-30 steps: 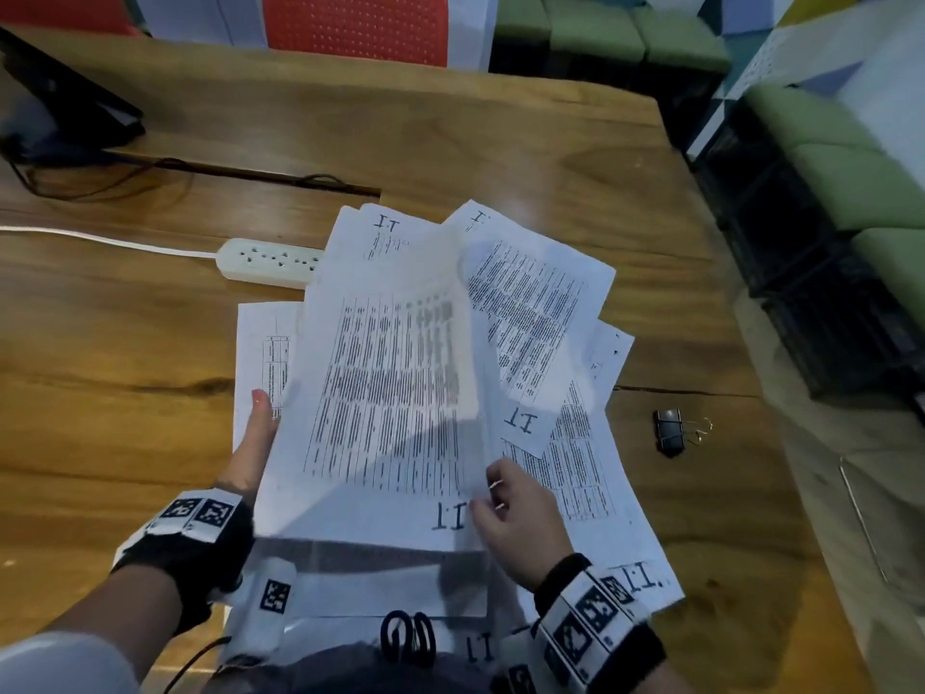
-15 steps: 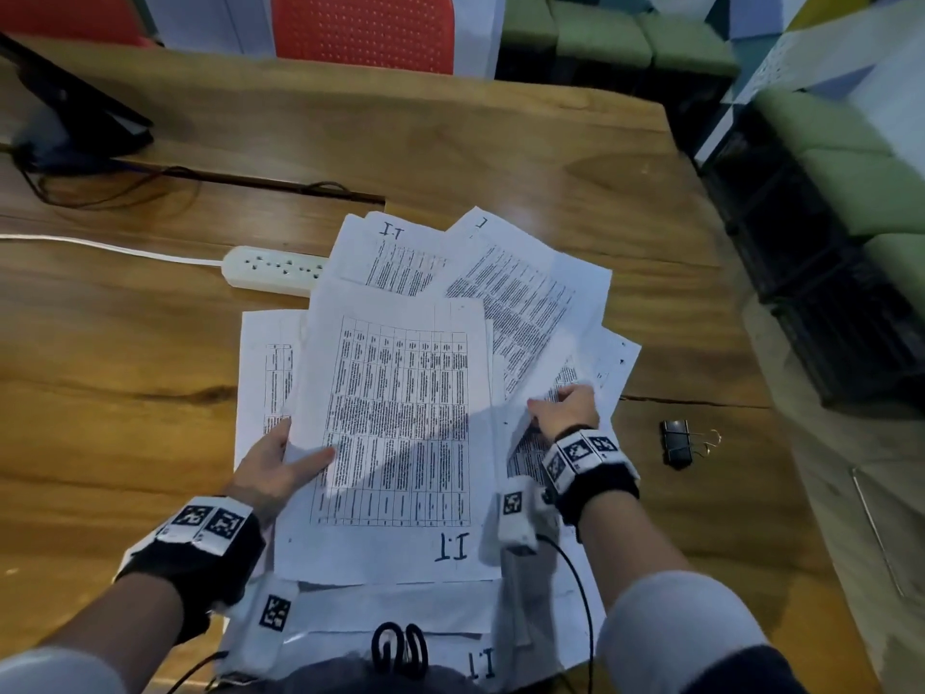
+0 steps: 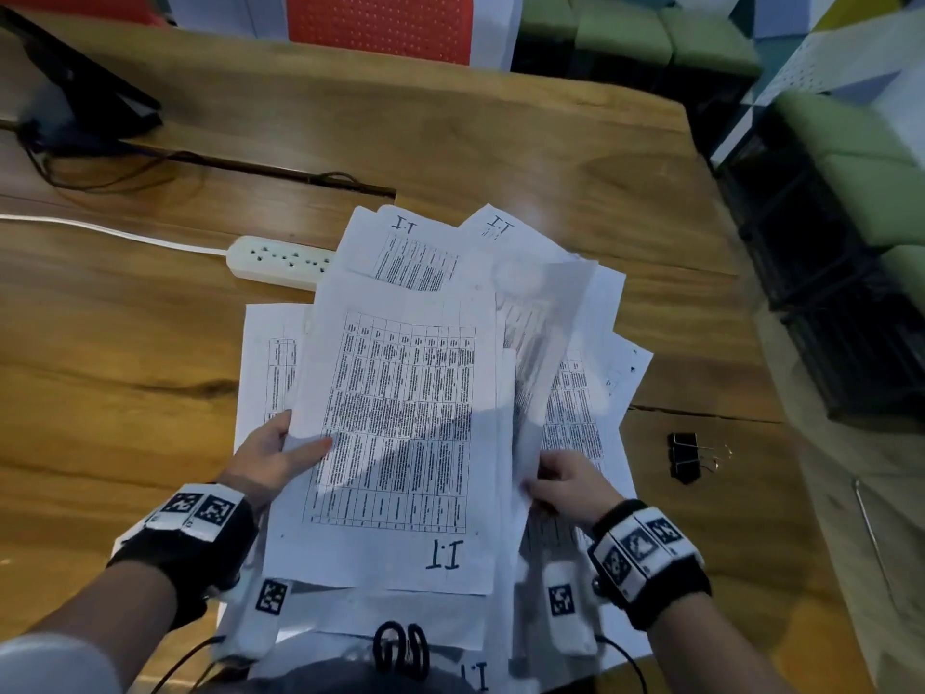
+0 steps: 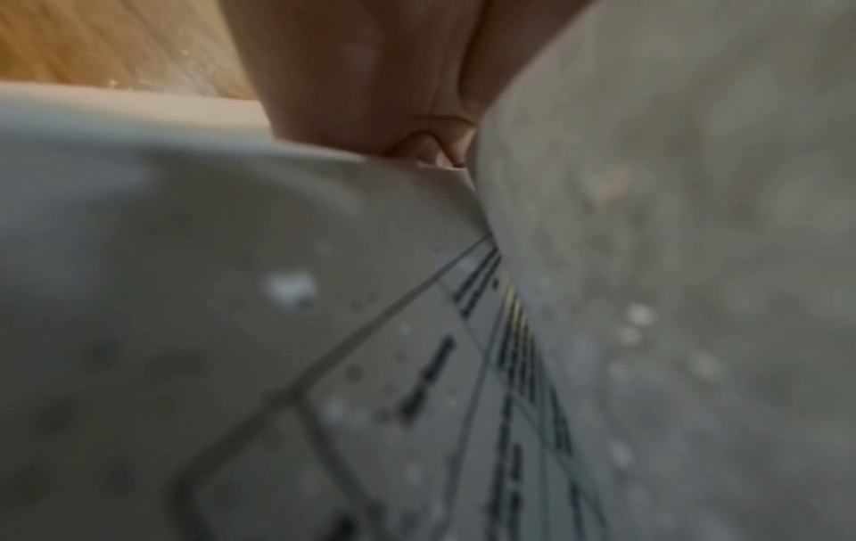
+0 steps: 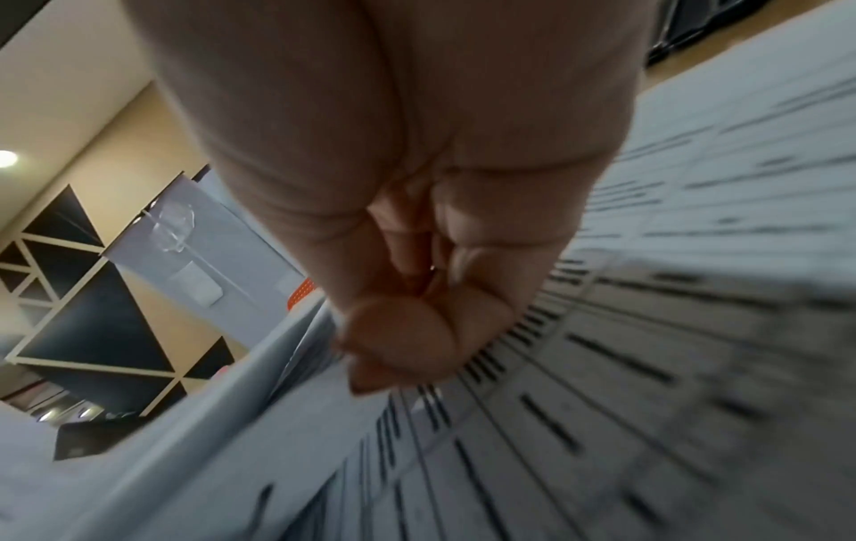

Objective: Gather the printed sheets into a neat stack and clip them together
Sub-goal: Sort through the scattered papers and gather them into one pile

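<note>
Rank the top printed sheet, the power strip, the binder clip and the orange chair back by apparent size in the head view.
1. Top printed sheet, by far the largest, though nearest the camera.
2. Orange chair back, cut off by the frame edge, so its rank is unsure.
3. Power strip, partly under paper.
4. Binder clip, smallest.

Handwritten "1.1" is showing in dark ink on the white printed sheets (image 3: 400, 423): upside down at the near margin of the top sheet, on a sheet at the near edge, and on two far sheets. The printed table text is appearing too small and blurred to read.
</note>
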